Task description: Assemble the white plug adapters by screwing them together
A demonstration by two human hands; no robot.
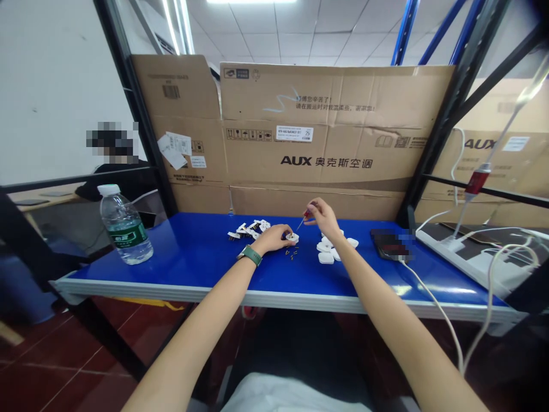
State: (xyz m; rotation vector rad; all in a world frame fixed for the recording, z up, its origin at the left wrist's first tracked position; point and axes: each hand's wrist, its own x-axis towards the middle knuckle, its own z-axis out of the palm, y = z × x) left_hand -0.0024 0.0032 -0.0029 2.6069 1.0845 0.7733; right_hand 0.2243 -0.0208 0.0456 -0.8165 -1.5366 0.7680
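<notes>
My left hand [277, 238], a green-strapped watch on its wrist, is closed on a small white plastic plug housing [293, 237] at the middle of the blue table. My right hand [321, 217] grips a screwdriver [302, 222] with a red handle, its thin shaft slanting down to the housing. Whether its tip touches a screw is too small to tell. Several small brass-coloured screws or pins [292, 254] lie just in front of the housing. White parts with dark and brass pieces [251, 228] are heaped left of my left hand. Several white covers [326, 256] lie beneath my right forearm.
A water bottle [125, 226] stands at the table's left. On the right lie a phone [389, 245] with a white cable and a white power strip [457, 246]. Cardboard [300, 137] walls the back between dark posts. A person [115, 166] sits beyond the left post.
</notes>
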